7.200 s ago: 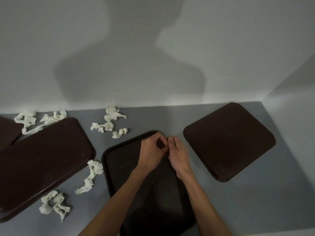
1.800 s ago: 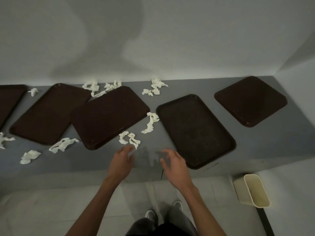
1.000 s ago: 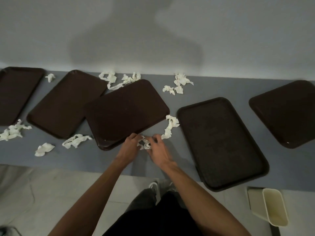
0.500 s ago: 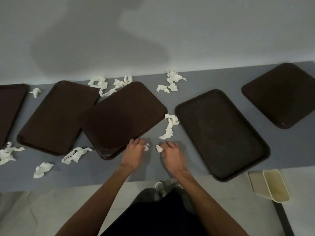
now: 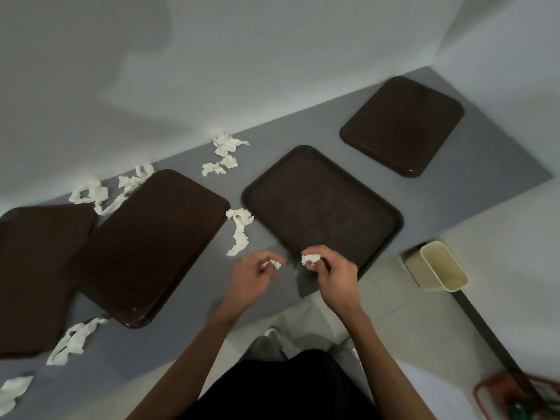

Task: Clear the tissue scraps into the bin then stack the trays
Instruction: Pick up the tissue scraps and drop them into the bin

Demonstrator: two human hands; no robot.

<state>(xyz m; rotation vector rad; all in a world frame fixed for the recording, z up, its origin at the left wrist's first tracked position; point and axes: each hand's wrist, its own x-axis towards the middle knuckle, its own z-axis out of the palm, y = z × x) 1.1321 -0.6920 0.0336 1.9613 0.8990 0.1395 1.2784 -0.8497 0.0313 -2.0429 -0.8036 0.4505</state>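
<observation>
My left hand [image 5: 251, 278] pinches a small white tissue scrap [image 5: 272, 264] just above the grey counter. My right hand [image 5: 333, 275] grips another crumpled scrap [image 5: 310, 258] over the near corner of the middle brown tray [image 5: 321, 204]. More scraps lie on the counter: a long strip [image 5: 239, 230] between two trays, a cluster [image 5: 225, 154] by the wall and a chain [image 5: 112, 189] behind the left trays. A cream bin [image 5: 439, 266] stands on the floor to the right, below the counter edge.
Another tray [image 5: 403, 125] lies at the far right corner by the wall. Two overlapping trays [image 5: 145, 244] [image 5: 33, 277] fill the left. Scraps [image 5: 72, 341] [image 5: 12, 392] lie near the front left edge. A red object [image 5: 515, 395] sits on the floor, bottom right.
Both hands have lifted off the counter, each with a tissue scrap, and shifted right toward the middle tray. The view has swung right, and the bin now shows closer.
</observation>
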